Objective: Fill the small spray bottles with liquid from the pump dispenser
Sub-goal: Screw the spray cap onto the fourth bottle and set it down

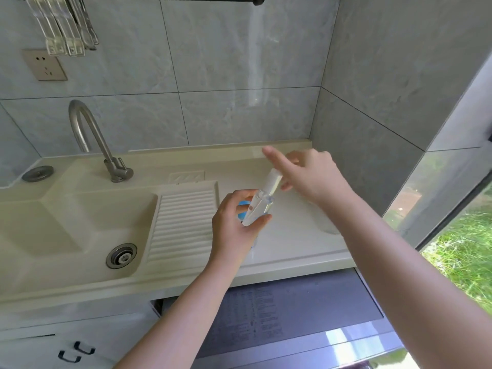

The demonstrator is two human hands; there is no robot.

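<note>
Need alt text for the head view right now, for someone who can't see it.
Left hand grips a small clear spray bottle, tilted, above a cream counter; right hand is at its cap, index finger extended. Sink and faucet lie left.

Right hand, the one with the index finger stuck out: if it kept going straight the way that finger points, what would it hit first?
Probably the tiled wall behind the countertop; the right hand points up-left, though depth is unclear.
</note>
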